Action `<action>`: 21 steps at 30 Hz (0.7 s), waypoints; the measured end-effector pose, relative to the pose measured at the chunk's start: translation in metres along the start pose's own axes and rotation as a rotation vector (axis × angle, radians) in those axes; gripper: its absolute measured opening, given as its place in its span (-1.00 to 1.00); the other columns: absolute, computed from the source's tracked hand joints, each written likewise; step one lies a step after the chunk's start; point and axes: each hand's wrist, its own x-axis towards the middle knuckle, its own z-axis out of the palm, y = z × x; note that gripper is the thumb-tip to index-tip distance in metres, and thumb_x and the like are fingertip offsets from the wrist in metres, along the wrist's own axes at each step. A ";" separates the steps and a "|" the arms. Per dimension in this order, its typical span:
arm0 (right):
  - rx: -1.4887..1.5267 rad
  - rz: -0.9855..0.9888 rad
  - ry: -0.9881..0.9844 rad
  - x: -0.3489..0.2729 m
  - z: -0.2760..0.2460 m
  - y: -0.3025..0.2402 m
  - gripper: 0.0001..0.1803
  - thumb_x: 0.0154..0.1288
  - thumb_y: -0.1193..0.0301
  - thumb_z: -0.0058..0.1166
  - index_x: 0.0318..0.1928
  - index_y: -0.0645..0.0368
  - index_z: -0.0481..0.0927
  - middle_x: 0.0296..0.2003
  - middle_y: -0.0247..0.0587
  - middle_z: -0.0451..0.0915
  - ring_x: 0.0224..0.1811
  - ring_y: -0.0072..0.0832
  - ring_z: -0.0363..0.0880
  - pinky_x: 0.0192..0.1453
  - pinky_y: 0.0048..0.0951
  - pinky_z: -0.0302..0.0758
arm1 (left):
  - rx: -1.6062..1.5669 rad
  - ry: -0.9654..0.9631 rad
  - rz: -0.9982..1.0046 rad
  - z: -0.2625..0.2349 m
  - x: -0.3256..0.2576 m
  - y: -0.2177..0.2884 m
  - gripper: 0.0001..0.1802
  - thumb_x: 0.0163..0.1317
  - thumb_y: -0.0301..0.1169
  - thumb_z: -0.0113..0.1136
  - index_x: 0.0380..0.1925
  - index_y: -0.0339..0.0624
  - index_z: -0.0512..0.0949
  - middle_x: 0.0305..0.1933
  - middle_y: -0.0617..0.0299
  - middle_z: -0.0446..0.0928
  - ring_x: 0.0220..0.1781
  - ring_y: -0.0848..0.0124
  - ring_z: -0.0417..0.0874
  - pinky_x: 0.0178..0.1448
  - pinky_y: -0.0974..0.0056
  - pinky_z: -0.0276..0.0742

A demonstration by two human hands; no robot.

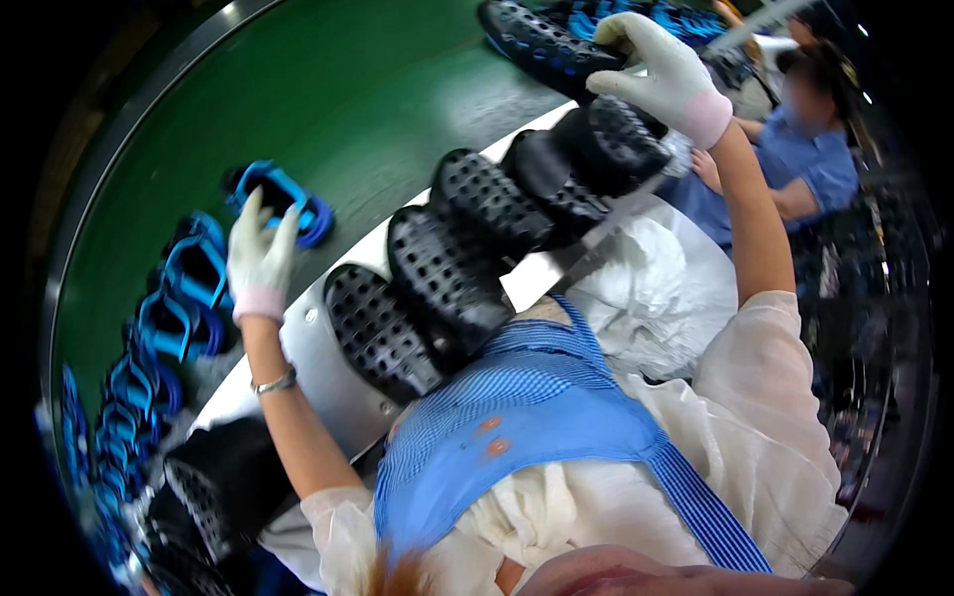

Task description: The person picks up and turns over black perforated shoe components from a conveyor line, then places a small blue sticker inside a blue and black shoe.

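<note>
Blue-and-black clog (316, 221) sits on the green surface (378, 89), by the person's left hand (262, 263). Left hand wears a white glove, fingers spread, thumb apart, nothing gripped; fingertips overlap the clog in view, contact unclear. Dark shoe (532, 45) with holes lies at the top, its near end by the right hand (671, 87). Right hand, also white-gloved, has curled fingers and thumb parted around that end; cannot tell whether it grips or is released.

Between the hands, a slanting row of black perforated shoes (447, 263) stands along a pale metal ledge (320, 370), between the green surface and the person's body. More blue-and-black clogs (171, 343) line up down the left side; others bunch at the top, beyond the right hand. Black shoes (224, 487) cluster at lower left, below the left forearm. A bracelet or watch (275, 381) circles the left wrist.

Crumpled white plastic (641, 288) lies just beside the row, right of the blue checked apron (517, 447). At upper right, a co-worker (815, 174) in a blue top sits or stands, posture unclear.
</note>
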 end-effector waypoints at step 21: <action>0.290 -0.400 -0.495 0.080 0.139 -0.193 -0.58 0.14 0.09 0.13 -0.41 0.26 0.54 -0.57 -0.02 0.53 -0.50 -0.17 0.55 -0.38 -0.25 0.47 | -1.597 -0.084 -0.142 0.018 -0.048 -0.002 -0.54 0.31 -0.19 0.11 0.06 -0.28 0.37 0.03 0.07 0.48 0.07 0.25 0.53 0.11 0.06 0.54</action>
